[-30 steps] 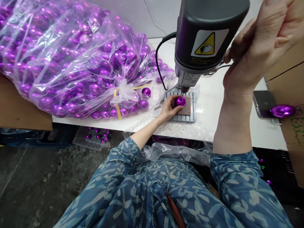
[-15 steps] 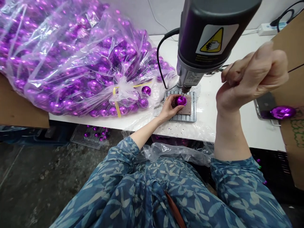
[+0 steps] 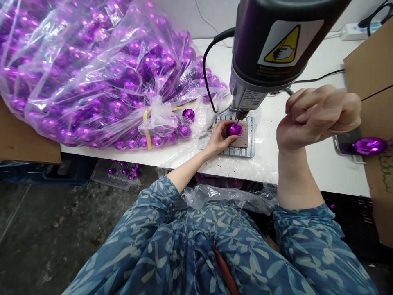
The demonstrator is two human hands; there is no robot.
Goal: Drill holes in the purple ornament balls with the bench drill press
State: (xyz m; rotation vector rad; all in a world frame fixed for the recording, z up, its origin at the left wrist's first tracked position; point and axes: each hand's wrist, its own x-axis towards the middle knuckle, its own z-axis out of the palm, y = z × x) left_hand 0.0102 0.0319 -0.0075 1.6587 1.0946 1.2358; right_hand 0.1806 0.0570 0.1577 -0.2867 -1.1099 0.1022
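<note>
My left hand (image 3: 220,138) grips a shiny purple faceted ball (image 3: 236,130) between thumb and fingers. The ball rests on a brown board (image 3: 241,141) over the slotted metal base (image 3: 251,147) of a drill press (image 3: 270,45). Directly above it, the drill's chuck and bit (image 3: 241,115) come down to the ball's top; whether the tip has gone in, I cannot tell. My right hand (image 3: 316,116) is closed at the end of the press's feed lever (image 3: 288,91), to the right of the drill head. A yellow warning label marks the black motor housing.
A big clear bag of purple balls (image 3: 101,82), tied with yellow ribbon, fills the left side of the white table (image 3: 264,164). One loose ball (image 3: 188,115) lies beside it. At right are a phone (image 3: 344,143), another purple ball (image 3: 370,145) and cardboard (image 3: 373,65).
My right hand has come down slightly, with the lever now showing below its earlier height. The drill head looks a little larger in view. My left hand keeps the ball in place.
</note>
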